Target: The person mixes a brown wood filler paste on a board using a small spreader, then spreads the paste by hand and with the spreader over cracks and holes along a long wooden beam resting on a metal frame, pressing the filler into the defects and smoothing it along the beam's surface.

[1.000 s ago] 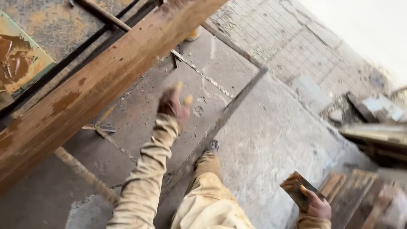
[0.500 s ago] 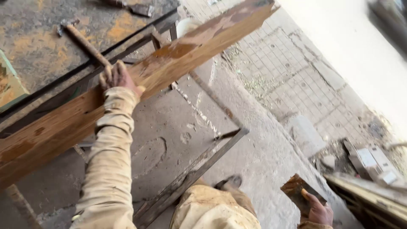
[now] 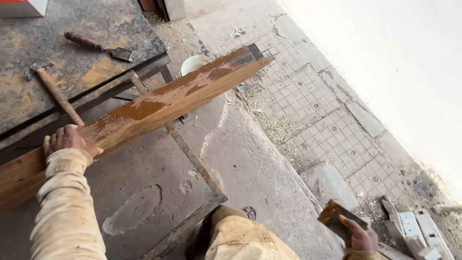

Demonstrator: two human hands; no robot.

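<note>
Plank (image 3: 159,108) under left hand (image 3: 67,140), grip clamped on edge; right hand (image 3: 363,238) grip clamped on scraper (image 3: 339,219).

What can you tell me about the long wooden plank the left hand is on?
The long wooden plank is a brown board with orange-brown stained patches and a glossy, wet-looking face. It runs diagonally from the lower left edge of the view up toward the right, its far end jutting out over the tiled floor. That end looks angled, with a darker patch. The left hand grips its upper edge near the rusty metal table, beside a hammer's handle. Its near end is out of view.
</note>
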